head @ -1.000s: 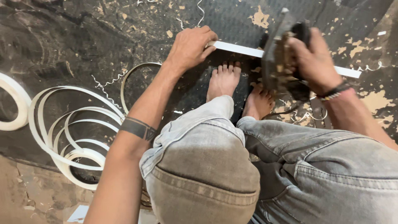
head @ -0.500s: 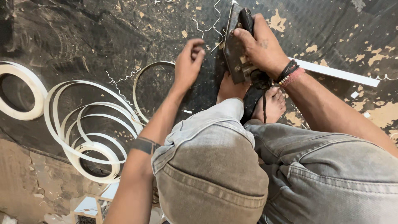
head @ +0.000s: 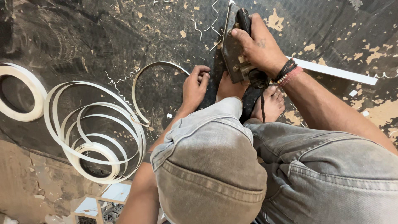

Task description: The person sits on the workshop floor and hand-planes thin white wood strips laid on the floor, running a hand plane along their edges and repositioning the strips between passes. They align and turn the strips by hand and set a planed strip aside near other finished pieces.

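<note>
Right hand (head: 257, 45) is wrapped tight round the dark handle of a hand power tool (head: 234, 49), prob. a trimmer w/ metal base plate, sitting far centre on the floor (head: 83, 37), right above the bare feet (head: 248, 97). Looks heavy-ish and rigid, metal body, so the handle on top is the sensible hold; a palm-over grip like this one gives control. Cable hangs down near the wrist. A long white strip (head: 336, 71) runs off to the right under/behind the tool: thin, stiff lengthwise but likely bendy, light, slippery face; best pinned flat rather than pinched. Left hand (head: 195, 87), fingers curled in loosely, holds nothing I can make out and rests on the floor just left of the tool. Coiled white edge banding (head: 89, 128) lies well left, springy & light.
</note>
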Action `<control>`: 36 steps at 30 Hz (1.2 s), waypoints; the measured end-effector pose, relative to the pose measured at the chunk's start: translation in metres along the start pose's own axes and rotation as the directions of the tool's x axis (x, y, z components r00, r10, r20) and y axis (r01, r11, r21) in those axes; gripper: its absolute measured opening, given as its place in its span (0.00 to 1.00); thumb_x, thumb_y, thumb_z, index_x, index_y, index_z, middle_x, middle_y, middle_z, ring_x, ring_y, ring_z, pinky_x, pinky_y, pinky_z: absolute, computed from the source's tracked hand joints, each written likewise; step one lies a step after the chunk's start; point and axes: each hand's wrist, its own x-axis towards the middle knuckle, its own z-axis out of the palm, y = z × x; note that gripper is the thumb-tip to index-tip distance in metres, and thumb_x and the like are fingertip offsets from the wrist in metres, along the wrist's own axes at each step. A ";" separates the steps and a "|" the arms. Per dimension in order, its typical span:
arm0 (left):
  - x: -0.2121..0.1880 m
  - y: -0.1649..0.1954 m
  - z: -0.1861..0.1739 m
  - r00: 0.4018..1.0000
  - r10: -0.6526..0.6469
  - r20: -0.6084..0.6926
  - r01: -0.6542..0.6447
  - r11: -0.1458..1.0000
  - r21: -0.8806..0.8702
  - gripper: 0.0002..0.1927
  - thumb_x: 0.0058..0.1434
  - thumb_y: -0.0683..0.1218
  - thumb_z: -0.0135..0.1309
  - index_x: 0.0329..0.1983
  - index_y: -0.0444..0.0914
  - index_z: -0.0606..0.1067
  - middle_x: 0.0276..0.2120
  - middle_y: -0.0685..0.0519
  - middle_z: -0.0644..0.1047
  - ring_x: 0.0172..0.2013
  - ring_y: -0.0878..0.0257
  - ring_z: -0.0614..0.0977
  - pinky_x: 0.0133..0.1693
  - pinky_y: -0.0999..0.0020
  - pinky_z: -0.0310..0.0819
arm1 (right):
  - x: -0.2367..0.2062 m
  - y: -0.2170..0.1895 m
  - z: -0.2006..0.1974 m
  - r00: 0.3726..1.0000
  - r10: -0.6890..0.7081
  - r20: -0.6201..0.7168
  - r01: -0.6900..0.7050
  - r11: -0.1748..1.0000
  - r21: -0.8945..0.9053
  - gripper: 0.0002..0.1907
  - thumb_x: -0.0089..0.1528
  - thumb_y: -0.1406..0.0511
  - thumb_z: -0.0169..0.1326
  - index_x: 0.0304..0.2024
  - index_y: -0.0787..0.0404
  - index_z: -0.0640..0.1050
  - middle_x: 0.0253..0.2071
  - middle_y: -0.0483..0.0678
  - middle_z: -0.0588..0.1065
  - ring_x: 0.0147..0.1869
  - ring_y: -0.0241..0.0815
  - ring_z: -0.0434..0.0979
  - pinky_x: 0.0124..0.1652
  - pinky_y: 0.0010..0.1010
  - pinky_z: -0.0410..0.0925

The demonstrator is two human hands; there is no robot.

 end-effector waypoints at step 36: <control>0.045 0.055 -0.009 0.896 0.426 0.128 -0.445 0.848 0.289 0.15 0.69 0.43 0.56 0.58 0.40 0.73 0.54 0.48 0.76 0.54 0.50 0.78 0.54 0.56 0.73 | -0.029 0.026 -0.034 0.990 0.072 -0.119 -0.082 0.994 -0.074 0.18 0.72 0.57 0.52 0.50 0.64 0.63 0.33 0.49 0.70 0.33 0.36 0.72 0.32 0.32 0.68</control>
